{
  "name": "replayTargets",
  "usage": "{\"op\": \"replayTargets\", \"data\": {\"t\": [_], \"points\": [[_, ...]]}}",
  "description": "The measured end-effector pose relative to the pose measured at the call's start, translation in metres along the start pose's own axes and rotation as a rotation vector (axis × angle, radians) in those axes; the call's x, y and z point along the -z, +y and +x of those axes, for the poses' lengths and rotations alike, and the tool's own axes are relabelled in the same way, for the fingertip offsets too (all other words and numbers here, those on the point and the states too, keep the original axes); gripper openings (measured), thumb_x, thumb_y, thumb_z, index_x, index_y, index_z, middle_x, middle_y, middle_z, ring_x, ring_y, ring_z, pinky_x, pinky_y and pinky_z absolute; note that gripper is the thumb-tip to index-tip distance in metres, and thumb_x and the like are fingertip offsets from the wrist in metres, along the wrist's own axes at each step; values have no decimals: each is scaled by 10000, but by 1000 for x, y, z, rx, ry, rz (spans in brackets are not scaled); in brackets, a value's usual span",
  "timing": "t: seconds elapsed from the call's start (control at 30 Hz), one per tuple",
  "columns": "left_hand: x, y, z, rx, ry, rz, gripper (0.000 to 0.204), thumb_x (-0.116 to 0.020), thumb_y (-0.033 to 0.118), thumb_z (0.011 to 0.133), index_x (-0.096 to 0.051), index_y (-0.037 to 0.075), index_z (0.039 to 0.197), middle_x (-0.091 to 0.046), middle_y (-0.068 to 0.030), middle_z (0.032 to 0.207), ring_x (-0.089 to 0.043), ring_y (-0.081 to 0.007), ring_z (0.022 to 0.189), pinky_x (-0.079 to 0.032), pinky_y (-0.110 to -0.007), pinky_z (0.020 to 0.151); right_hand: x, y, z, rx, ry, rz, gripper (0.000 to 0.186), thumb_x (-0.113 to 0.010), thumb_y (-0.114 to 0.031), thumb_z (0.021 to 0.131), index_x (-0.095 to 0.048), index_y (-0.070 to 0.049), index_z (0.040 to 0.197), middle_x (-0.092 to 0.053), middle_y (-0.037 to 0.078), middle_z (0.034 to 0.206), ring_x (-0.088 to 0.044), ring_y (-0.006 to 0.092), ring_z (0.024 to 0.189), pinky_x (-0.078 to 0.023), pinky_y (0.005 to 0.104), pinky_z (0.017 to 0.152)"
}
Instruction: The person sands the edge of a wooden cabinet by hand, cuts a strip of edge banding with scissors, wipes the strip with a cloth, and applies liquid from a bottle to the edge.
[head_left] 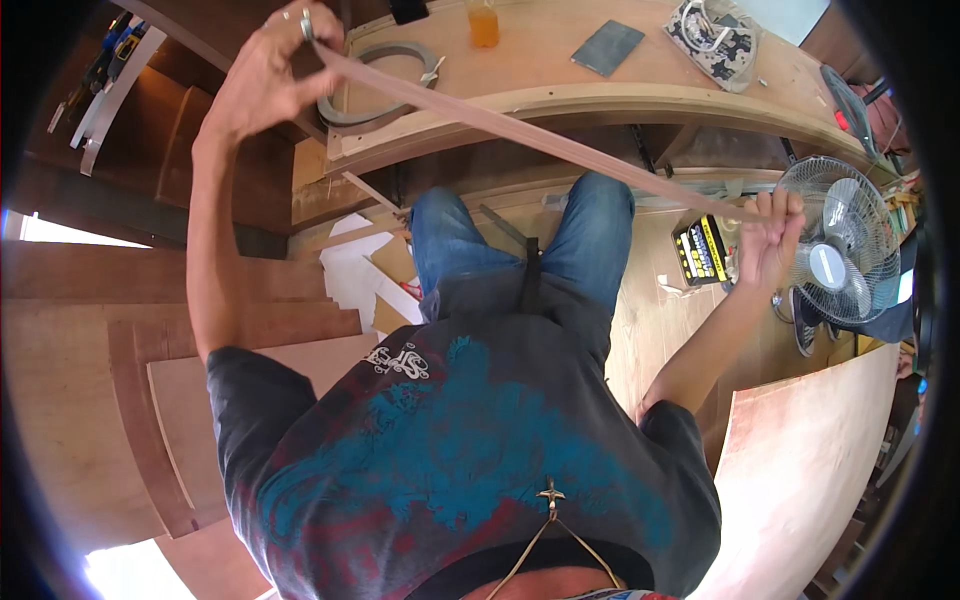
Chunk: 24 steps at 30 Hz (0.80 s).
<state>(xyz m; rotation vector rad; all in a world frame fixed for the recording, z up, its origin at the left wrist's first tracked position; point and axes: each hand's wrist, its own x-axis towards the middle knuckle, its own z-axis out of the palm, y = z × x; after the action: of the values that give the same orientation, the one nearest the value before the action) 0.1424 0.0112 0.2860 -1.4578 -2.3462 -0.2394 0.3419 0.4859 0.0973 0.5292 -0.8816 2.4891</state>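
Observation:
A long, thin brown-grey strip of edge banding (540, 140) stretches slantwise in front of me, from upper left down to the right. My left hand (272, 80), raised at the upper left, holds its higher end near the fingers; a ring shows on one finger. At the other end my right hand (770, 238) is closed around the strip in a pinch. A coil of similar grey-brown banding (345, 117) lies on the wooden workbench (540, 60), just beyond my left hand.
On the bench are an orange drink bottle (483, 24), a dark flat sheet (608, 47) and a camouflage-patterned bag (715, 45). A black-and-yellow tin (698, 252) and a fan (835, 235) stand right. Wood panels (240, 400) lean left; another panel (810, 460) is at lower right.

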Motion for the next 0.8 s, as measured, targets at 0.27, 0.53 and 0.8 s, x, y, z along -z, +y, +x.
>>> {"op": "replayTargets", "data": {"t": [0.27, 0.53, 0.8], "points": [[-89, 53, -85, 214, -521, 332, 139, -620, 218, 874, -648, 88, 917, -634, -157, 703, -638, -324, 697, -498, -432, 618, 147, 70, 10, -326, 321, -151, 231, -679, -258, 885, -642, -99, 1049, -618, -28, 875, -560, 78, 794, -466, 262, 696], [-228, 30, -154, 386, -470, 198, 181, -571, 182, 893, -562, 93, 1050, -645, -163, 859, -652, -361, 810, -510, -462, 655, 186, 138, 46, -372, 441, -172, 165, -707, -134, 867, -641, -69, 1004, -607, -33, 794, -578, 62, 661, -485, 204, 588], [-238, 21, -192, 321, -412, 422, 296, -545, 238, 914, -596, 25, 1114, -636, -159, 1061, -567, -326, 1078, -371, -438, 992, 278, 153, 61, -305, 652, -41, 131, -696, -117, 873, -637, -64, 977, -602, -14, 767, -582, 76, 638, -524, 223, 596]]}}
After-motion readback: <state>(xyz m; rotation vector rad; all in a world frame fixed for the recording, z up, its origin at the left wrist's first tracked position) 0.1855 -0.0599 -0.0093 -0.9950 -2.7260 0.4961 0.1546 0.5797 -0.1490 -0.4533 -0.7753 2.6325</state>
